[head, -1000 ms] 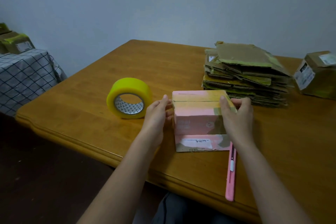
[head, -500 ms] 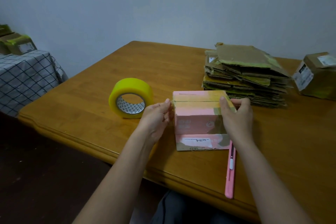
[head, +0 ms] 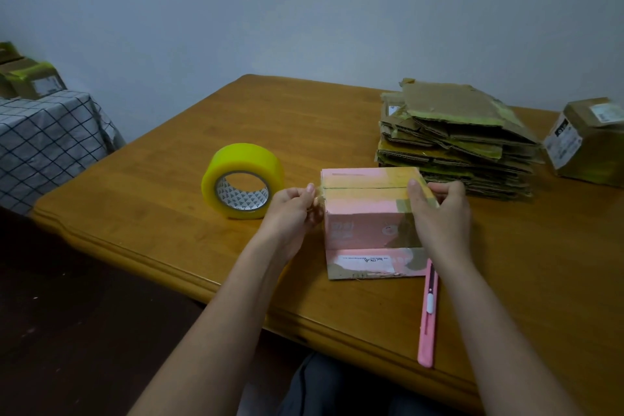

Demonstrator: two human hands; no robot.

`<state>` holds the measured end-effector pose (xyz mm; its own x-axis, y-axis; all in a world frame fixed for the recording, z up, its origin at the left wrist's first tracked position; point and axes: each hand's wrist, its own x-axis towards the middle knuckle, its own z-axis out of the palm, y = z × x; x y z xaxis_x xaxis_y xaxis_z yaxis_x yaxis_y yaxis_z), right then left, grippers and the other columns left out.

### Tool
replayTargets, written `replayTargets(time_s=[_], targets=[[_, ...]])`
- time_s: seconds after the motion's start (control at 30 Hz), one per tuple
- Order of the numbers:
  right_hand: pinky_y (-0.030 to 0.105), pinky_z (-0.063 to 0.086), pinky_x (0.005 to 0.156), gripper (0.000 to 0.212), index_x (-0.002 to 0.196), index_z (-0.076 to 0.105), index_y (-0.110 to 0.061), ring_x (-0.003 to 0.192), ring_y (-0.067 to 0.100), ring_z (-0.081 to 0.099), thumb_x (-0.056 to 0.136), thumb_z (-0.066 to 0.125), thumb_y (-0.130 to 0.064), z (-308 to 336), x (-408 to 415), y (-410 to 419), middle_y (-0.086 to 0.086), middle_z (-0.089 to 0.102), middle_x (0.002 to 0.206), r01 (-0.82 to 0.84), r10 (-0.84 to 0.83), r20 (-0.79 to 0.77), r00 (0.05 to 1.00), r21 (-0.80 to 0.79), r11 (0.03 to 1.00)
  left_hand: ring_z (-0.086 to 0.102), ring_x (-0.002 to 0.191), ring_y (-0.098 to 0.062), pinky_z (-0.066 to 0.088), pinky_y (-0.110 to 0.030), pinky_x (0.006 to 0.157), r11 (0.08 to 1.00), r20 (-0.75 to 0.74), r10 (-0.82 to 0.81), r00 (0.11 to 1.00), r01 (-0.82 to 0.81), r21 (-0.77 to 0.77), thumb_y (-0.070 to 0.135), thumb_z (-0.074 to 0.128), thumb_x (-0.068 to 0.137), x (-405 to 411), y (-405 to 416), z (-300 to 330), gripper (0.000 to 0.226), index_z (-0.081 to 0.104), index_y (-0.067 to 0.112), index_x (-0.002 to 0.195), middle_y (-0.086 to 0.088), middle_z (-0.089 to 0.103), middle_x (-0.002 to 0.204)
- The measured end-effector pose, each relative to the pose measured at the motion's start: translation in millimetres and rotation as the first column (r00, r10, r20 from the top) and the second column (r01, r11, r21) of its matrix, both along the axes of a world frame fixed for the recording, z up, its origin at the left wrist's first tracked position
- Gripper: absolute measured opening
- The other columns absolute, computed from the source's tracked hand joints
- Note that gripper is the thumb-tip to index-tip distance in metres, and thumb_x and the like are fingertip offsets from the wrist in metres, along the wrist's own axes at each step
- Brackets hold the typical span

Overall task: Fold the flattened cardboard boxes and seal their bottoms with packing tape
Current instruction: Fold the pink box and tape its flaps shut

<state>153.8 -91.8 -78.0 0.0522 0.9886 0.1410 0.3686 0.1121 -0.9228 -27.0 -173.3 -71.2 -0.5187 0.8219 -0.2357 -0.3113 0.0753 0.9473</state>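
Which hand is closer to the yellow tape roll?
Left. The left hand is just right of the tape roll, by the pink box's left end. The right hand holds the box's far end.

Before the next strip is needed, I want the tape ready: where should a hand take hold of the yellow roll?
Probably best across its width at the top of the ring, coming from above. The tape roll stands on edge on the table, hole facing the camera, so the grip spans both flat faces, or a thumb hooks through the core.
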Motion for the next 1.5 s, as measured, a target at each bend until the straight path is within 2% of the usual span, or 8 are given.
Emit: replayTargets(time_s=[0.37, 0.53, 0.73, 1.0, 1.2, 1.33, 1.43, 1.5], targets=[[0.039, 0.057, 0.073, 0.029, 0.109, 0.045, -0.025, 0.104, 0.02, 0.056, 0.092, 0.06, -0.044, 0, -1, 1, 0.002, 0.049, 0.117, -0.001, 0.001, -0.004, 1.0, -0.023, 1.0, 0.054, 0.084, -0.025, 0.047, -0.036, 0.083, 0.999, 0.188, 0.003, 0.982, 0.004, -0.034, 0.011, 0.048, 0.102, -2, -1, 7, 0.021, 0.057, -0.001, 0.088, -0.015, 0.063, 0.077], [0.042, 0.057, 0.076, 0.029, 0.107, 0.046, -0.024, 0.103, 0.021, 0.056, 0.092, 0.06, -0.045, 0, 0, 1, 0.001, 0.05, 0.114, -0.001, 0.002, 0.005, 1.0, -0.016, 1.0, 0.058, 0.076, -0.02, 0.05, -0.033, 0.068, 0.994, -0.073, 0.012, 0.997, -0.02, -0.104, 0.018, 0.043, 0.105, 9, 4, 10, 0.023, 0.051, 0.007, 0.087, -0.012, 0.061, 0.082], [0.031, 0.053, 0.066, 0.03, 0.109, 0.047, -0.023, 0.1, 0.019, 0.056, 0.092, 0.06, -0.044, 0, 1, 1, 0.001, 0.05, 0.114, -0.023, 0.023, -0.003, 1.0, -0.015, 1.0, 0.063, 0.087, -0.028, 0.057, -0.048, 0.084, 0.986, -0.282, -0.003, 0.959, -0.045, -0.162, 0.03, 0.044, 0.104, 12, 3, 6, 0.03, 0.056, 0.003, 0.096, -0.021, 0.066, 0.098], [0.041, 0.056, 0.077, 0.032, 0.108, 0.046, -0.025, 0.104, 0.02, 0.056, 0.091, 0.06, -0.049, -3, 2, 2, 0.003, 0.049, 0.119, -0.056, 0.053, -0.058, 0.997, -0.042, 0.998, 0.062, 0.085, -0.024, 0.051, -0.045, 0.074, 0.987, -0.468, 0.041, 0.883, -0.109, -0.121, 0.039, 0.045, 0.103, 14, 4, -9, 0.032, 0.056, 0.014, 0.087, -0.011, 0.067, 0.092], [0.043, 0.057, 0.079, 0.035, 0.111, 0.047, -0.026, 0.103, 0.02, 0.057, 0.09, 0.06, -0.05, -3, 5, 0, 0.004, 0.049, 0.122, -0.078, 0.071, -0.091, 0.993, -0.075, 0.994, 0.059, 0.108, -0.027, 0.053, -0.044, 0.087, 0.99, -0.462, 0.057, 0.885, -0.11, -0.089, 0.042, 0.049, 0.099, 18, -1, -17, 0.042, 0.029, 0.022, 0.13, -0.013, 0.05, 0.124], [0.047, 0.058, 0.08, 0.04, 0.111, 0.047, -0.025, 0.099, 0.02, 0.06, 0.087, 0.062, -0.053, -1, 6, -1, 0.001, 0.053, 0.114, -0.095, 0.083, -0.114, 0.99, -0.108, 0.99, 0.059, 0.075, -0.026, 0.055, -0.051, 0.069, 0.993, -0.485, 0.098, 0.869, -0.114, -0.004, 0.025, 0.058, 0.098, 11, -3, -20, 0.011, 0.047, 0.024, 0.098, -0.009, 0.056, 0.09], [0.043, 0.06, 0.078, 0.047, 0.116, 0.049, -0.025, 0.098, 0.019, 0.063, 0.083, 0.066, -0.054, 1, 7, -2, 0.001, 0.057, 0.115, -0.114, 0.095, -0.139, 0.986, -0.133, 0.985, 0.059, 0.069, -0.017, 0.052, -0.028, 0.064, 0.983, -0.56, 0.182, 0.808, -0.17, 0.074, 0.011, 0.063, 0.094, 9, -7, -16, 0.015, 0.065, 0.018, 0.08, -0.001, 0.064, 0.074], [0.042, 0.06, 0.076, 0.055, 0.12, 0.051, -0.024, 0.097, 0.02, 0.065, 0.079, 0.07, -0.055, 3, 8, -3, 0.002, 0.06, 0.113, -0.139, 0.112, -0.168, 0.979, -0.157, 0.978, 0.064, 0.071, -0.02, 0.056, -0.034, 0.07, 0.98, -0.543, 0.197, 0.816, -0.175, 0.092, 0.021, 0.062, 0.096, 10, -10, -15, 0.026, 0.07, 0.01, 0.074, -0.008, 0.068, 0.071]])
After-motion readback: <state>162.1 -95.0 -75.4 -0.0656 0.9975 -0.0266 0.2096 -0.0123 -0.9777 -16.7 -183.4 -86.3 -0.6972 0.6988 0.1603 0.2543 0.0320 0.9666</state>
